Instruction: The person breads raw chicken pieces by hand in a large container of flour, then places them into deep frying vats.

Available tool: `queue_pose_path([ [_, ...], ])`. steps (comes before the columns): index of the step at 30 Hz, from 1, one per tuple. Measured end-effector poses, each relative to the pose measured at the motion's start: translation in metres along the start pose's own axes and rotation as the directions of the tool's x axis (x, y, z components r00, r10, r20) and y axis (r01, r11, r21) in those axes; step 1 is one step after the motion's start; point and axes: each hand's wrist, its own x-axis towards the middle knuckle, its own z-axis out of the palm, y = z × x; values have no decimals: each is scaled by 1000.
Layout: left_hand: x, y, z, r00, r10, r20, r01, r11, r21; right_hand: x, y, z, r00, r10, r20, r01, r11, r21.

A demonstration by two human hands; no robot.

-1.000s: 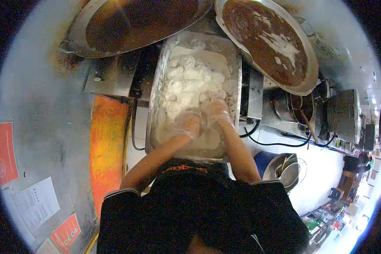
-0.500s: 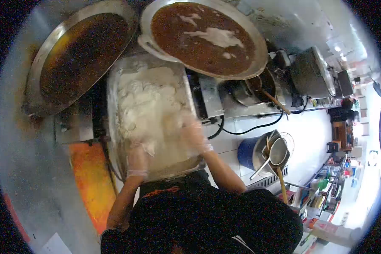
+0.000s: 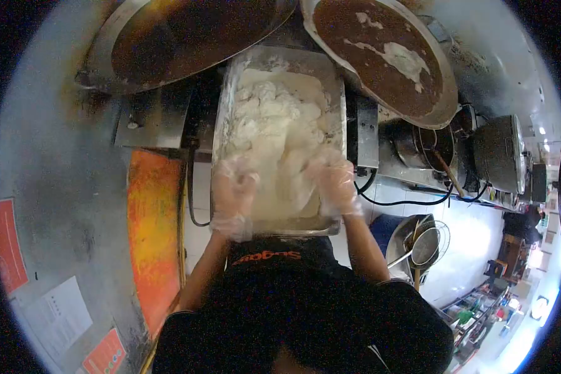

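A rectangular metal tray (image 3: pixel 343 118) of white, flour-like powder lies in front of me. Coated lumps (image 3: pixel 265 109) are heaped toward its far side, and looser powder fills the near part. My left hand (image 3: pixel 234 193), in a clear plastic glove, is over the tray's left near side, its fingers appearing curled but smeared. Over the right near side is my right hand (image 3: pixel 333 184), gloved alike and blurred by motion. A pale smeared shape extends from it into the powder; I cannot make out whether it is held.
Beyond the tray are two wide pans, one of dark liquid (image 3: pixel 96 59) and one of brown liquid with pale foam (image 3: pixel 445 100). Pots (image 3: pixel 498 153) stand at the right. Lower right, a strainer (image 3: pixel 425 246) rests on a container. An orange panel (image 3: pixel 153 230) is at the left.
The view has swung, so the tray and pans appear farther right and the pans higher. Both hands remain over the tray; the right now sits nearer its right edge.
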Motion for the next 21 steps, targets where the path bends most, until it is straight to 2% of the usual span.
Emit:
queue_pose_path([
  [1, 3, 0, -5, 1000, -10, -7, 10, 1000, -9, -3, -1, 6, 999, 52, 7, -51, 997, -59],
  [2, 8, -1, -7, 997, 52, 57, -63, 975, 211, -1, -7, 27, 990, 99, 104, -34, 865, -500],
  [3, 12, -2, -9, 985, 101, 140, -152, 897, 416, -9, 5, 37, 989, 137, 49, -82, 806, -585],
  [4, 15, -1, -11, 984, 102, 145, -154, 899, 410, -6, 3, 34, 985, 174, -6, -135, 738, -661],
  [5, 24, 2, -11, 980, 51, 193, -163, 762, 627, 1, 9, 21, 987, 159, -15, -128, 731, -670],
  [6, 35, 4, -11, 975, -7, 222, -178, 572, 801, 8, 12, 5, 980, 196, -28, -196, 943, -268],
  [7, 46, 3, -10, 972, 1, 235, -192, 577, 793, 18, -3, -30, 983, 183, -22, -184, 978, -94],
  [9, 91, -7, 6, 905, -387, 179, -29, 363, 931, 40, -32, -101, 988, 156, -10, -148, 953, 263],
  [10, 119, -43, 11, 908, -363, 208, -61, 377, 924, 54, -49, -138, 985, 169, -32, -156, 957, 246],
  [11, 150, -100, 13, 911, -302, 280, -239, 167, 957, 63, -63, -172, 950, 311, 20, -308, 927, 216],
  [12, 171, -127, 18, 902, -251, 351, -378, -68, 923, 74, -77, -202, 930, 369, -3, -348, 880, 324],
  [13, 175, -109, 23, 906, -231, 356, -380, -68, 922, 85, -73, -230, 939, 344, -21, -325, 904, 278],
  [14, 173, -80, 26, 860, -373, 348, -385, -27, 923, 95, -64, -248, 936, 348, -62, -299, 873, 385],
  [15, 171, -64, 26, 792, -510, 335, -382, 13, 924, 107, -51, -268, 931, 350, -106, -292, 886, 360],
  [16, 167, -70, 26, 800, -499, 334, -379, 13, 925, 119, -57, -289, 907, 420, -27, -360, 807, 468],
  [17, 163, -80, 27, 842, -381, 383, -439, -70, 896, 143, -44, -318, 914, 405, -17, -365, 841, 400],
  [18, 155, -89, 26, 860, -271, 433, -484, -159, 861, 156, -35, -331, 932, 358, -54, -355, 933, 64],
  [20, 142, -89, 26, 888, -259, 380, -419, -117, 900, 184, 23, -344, 987, 143, -73, -159, 938, -307],
  [21, 136, -89, 26, 903, -266, 338, -370, -81, 925, 204, 66, -347, 997, 69, -20, -72, 922, -381],
])
